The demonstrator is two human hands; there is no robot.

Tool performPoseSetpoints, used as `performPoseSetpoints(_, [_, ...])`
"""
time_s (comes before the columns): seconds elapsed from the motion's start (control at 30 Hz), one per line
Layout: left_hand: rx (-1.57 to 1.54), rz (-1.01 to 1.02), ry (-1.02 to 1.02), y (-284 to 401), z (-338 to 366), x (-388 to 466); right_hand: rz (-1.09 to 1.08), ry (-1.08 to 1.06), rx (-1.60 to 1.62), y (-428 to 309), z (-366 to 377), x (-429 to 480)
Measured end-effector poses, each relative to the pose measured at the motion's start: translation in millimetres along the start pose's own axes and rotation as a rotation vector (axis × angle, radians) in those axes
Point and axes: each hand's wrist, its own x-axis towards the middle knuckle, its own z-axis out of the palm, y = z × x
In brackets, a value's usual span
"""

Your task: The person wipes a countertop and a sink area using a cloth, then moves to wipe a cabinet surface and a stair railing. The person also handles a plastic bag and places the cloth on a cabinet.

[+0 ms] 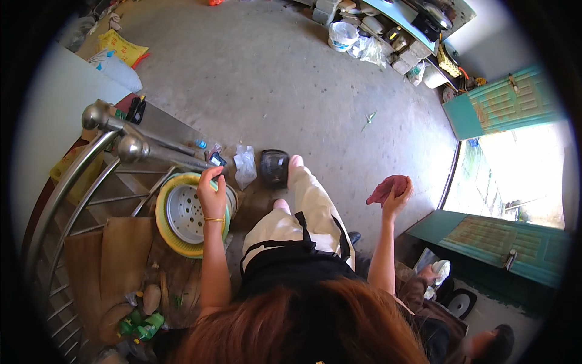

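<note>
My right hand (398, 195) grips a crumpled dusky-red cloth (386, 187), held out over the concrete floor on the right. My left hand (213, 194), with a gold-coloured bangle at its wrist, is raised in front of a stack of round vessels. Its fingers curl with a gap to the thumb, and nothing shows between them. Below it, a pale perforated colander (179, 210) sits inside a yellow basket (164, 227). The lower end of a stainless-steel stair railing (182, 158) passes behind the left fingertips.
A black bowl-like object (274, 168) and a clear plastic bag (245, 164) lie by my feet. Green bottles (144, 325) and brown boards (127, 255) are at lower left. Behind me on the right, a person (420, 291) holds something white, near a green door (482, 241).
</note>
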Motion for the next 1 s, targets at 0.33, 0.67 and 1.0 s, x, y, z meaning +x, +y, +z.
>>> performPoseSetpoints(0.33, [0.056, -0.057, 0.147, -23, 76, 155, -0.036, -0.127, 0.011, 20, 140, 186])
performPoseSetpoints(0.67, [0.242, -0.162, 0.340, -44, 126, 339, -0.113, -0.159, 0.149, -42, 371, 420])
performPoseSetpoints(1.0, [0.376, -0.488, 0.636, -119, 97, 495, -0.266, -0.418, 0.446, -253, 663, 560])
